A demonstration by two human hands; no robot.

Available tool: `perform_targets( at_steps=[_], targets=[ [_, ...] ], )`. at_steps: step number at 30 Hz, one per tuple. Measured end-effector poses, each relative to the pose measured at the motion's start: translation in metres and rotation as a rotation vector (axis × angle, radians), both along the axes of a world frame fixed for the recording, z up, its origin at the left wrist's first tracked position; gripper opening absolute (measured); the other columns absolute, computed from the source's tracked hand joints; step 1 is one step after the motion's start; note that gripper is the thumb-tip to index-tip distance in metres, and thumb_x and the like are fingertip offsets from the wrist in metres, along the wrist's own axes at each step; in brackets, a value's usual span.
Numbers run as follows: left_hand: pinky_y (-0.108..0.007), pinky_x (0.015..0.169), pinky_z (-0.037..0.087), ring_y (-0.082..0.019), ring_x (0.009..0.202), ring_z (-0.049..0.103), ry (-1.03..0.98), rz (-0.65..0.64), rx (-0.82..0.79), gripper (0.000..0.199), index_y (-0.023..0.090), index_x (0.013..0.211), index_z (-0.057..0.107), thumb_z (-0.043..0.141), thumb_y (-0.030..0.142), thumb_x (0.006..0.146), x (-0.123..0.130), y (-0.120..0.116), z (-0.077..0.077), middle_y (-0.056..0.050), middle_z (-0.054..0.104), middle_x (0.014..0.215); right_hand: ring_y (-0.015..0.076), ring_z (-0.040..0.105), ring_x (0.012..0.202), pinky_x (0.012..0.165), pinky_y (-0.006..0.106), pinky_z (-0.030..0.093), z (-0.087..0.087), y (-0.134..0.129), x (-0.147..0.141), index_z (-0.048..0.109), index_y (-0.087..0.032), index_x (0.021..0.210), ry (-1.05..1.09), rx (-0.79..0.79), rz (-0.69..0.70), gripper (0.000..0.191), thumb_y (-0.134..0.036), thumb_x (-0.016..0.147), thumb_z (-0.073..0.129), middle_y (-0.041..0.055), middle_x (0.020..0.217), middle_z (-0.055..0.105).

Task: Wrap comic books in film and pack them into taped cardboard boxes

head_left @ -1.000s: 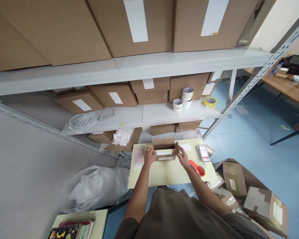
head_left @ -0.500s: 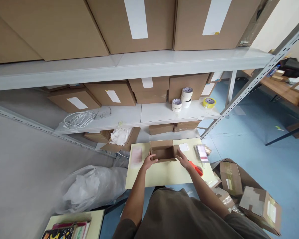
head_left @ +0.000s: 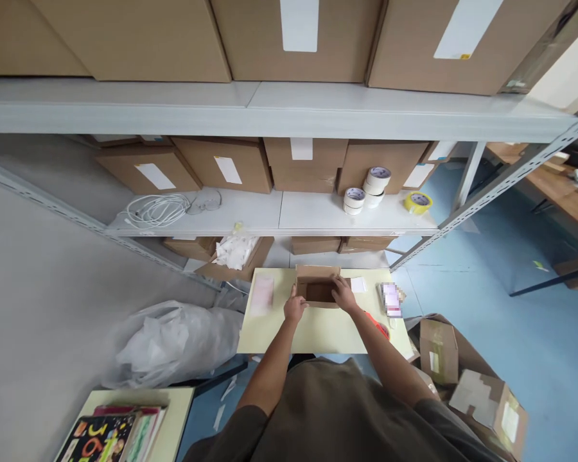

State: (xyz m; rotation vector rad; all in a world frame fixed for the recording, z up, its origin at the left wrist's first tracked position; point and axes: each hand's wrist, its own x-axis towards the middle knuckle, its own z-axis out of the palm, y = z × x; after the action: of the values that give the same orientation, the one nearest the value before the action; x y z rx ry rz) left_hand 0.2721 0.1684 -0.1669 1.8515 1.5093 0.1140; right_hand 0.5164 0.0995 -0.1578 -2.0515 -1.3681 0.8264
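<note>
A small open cardboard box (head_left: pixel 318 274) stands on the pale yellow table (head_left: pixel 270 333), its back flap raised and its inside dark. My left hand (head_left: pixel 295 305) grips the left front corner, thumb along the wall. At the right side, my right hand (head_left: pixel 343 294) has its fingers bent over the wall into the box. Part of a side flap shows behind that hand. An orange-red tape dispenser (head_left: pixel 378 325) lies right of the box, partly covered by my right forearm.
A white paper (head_left: pixel 358 284) and a blurred packet (head_left: pixel 391 300) lie on the table. Shelving ahead bears white tape rolls (head_left: pixel 354 201), yellow tape (head_left: pixel 418 203) and a coiled cable (head_left: pixel 158 210). A plastic bag (head_left: pixel 183 340) sits left; several cartons (head_left: pixel 438 353) lie right on the floor.
My right hand has moved from outside the box's right side to over its wall, fingers inward. My left hand has shifted slightly at the left corner. The view has tilted and turned slightly.
</note>
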Motion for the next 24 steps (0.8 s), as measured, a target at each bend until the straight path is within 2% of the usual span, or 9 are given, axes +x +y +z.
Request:
perform_targets(
  at_steps=[3, 7, 10, 13, 16, 19, 21, 24],
  targets=[
    [-0.040, 0.094, 0.053, -0.030, 0.112, 0.073, 0.004, 0.012, 0.000, 0.016, 0.024, 0.089, 0.082, 0.082, 0.040, 0.086, 0.003, -0.001, 0.000, -0.005, 0.028, 0.176, 0.0313, 0.016, 0.164, 0.129, 0.053, 0.024, -0.004, 0.026, -0.008, 0.041, -0.025, 0.162, -0.056, -0.136, 0.087, 0.080, -0.017, 0.085, 0.060, 0.0108, 0.175, 0.027],
    [-0.042, 0.096, 0.053, -0.032, 0.113, 0.073, -0.034, 0.029, -0.021, 0.009, 0.023, 0.085, 0.081, 0.084, 0.031, 0.082, 0.006, 0.003, 0.001, -0.005, 0.030, 0.175, 0.0354, 0.007, 0.165, 0.128, 0.062, 0.013, -0.006, 0.047, -0.018, 0.035, -0.023, 0.165, -0.144, -0.278, 0.108, 0.089, -0.012, 0.081, 0.062, 0.0149, 0.177, 0.021],
    [-0.044, 0.102, 0.052, -0.034, 0.117, 0.072, -0.094, 0.035, -0.044, 0.009, 0.022, 0.085, 0.079, 0.085, 0.024, 0.079, 0.005, 0.006, 0.001, -0.007, 0.036, 0.172, 0.0366, 0.007, 0.164, 0.128, 0.063, 0.011, -0.004, 0.049, -0.021, 0.038, -0.023, 0.164, -0.154, -0.277, 0.086, 0.088, -0.011, 0.081, 0.062, 0.0148, 0.176, 0.024],
    [-0.045, 0.109, 0.050, -0.035, 0.130, 0.065, -0.185, 0.033, -0.030, 0.029, 0.021, 0.099, 0.077, 0.088, 0.017, 0.072, 0.002, 0.005, -0.002, -0.011, 0.035, 0.173, 0.0351, 0.012, 0.164, 0.130, 0.059, 0.013, 0.002, 0.045, -0.028, 0.043, -0.025, 0.161, -0.109, -0.170, 0.026, 0.081, -0.014, 0.083, 0.061, 0.0118, 0.173, 0.032],
    [-0.042, 0.113, 0.047, -0.033, 0.143, 0.055, -0.312, 0.090, 0.021, 0.046, 0.021, 0.118, 0.070, 0.086, 0.020, 0.075, -0.007, 0.005, -0.007, -0.015, 0.041, 0.168, 0.0301, 0.020, 0.163, 0.132, 0.049, 0.021, 0.009, 0.044, -0.052, 0.047, -0.023, 0.159, 0.042, 0.036, 0.005, 0.072, -0.022, 0.088, 0.056, 0.0090, 0.171, 0.038],
    [-0.038, 0.113, 0.048, -0.026, 0.141, 0.056, -0.354, 0.241, 0.043, 0.038, 0.022, 0.132, 0.063, 0.067, 0.029, 0.094, -0.024, 0.013, -0.012, -0.013, 0.060, 0.152, 0.0258, 0.033, 0.158, 0.131, 0.044, 0.027, 0.013, 0.052, -0.092, 0.049, -0.024, 0.158, 0.312, 0.171, 0.048, 0.065, -0.029, 0.093, 0.052, 0.0064, 0.167, 0.045],
    [-0.035, 0.113, 0.048, -0.022, 0.139, 0.058, -0.320, 0.364, 0.030, 0.038, 0.022, 0.138, 0.060, 0.052, 0.029, 0.102, -0.041, 0.023, -0.016, -0.012, 0.065, 0.146, 0.0260, 0.039, 0.156, 0.130, 0.044, 0.029, 0.013, 0.062, -0.123, 0.052, -0.024, 0.157, 0.500, 0.158, 0.062, 0.063, -0.034, 0.095, 0.052, 0.0067, 0.165, 0.048],
    [-0.032, 0.114, 0.046, -0.021, 0.137, 0.059, -0.244, 0.490, -0.011, 0.043, 0.020, 0.145, 0.056, 0.045, 0.029, 0.105, -0.071, 0.042, -0.026, -0.012, 0.062, 0.150, 0.0295, 0.042, 0.154, 0.129, 0.048, 0.031, 0.009, 0.081, -0.165, 0.053, -0.024, 0.156, 0.690, 0.031, 0.061, 0.065, -0.041, 0.093, 0.061, 0.0080, 0.160, 0.054]
  ],
)
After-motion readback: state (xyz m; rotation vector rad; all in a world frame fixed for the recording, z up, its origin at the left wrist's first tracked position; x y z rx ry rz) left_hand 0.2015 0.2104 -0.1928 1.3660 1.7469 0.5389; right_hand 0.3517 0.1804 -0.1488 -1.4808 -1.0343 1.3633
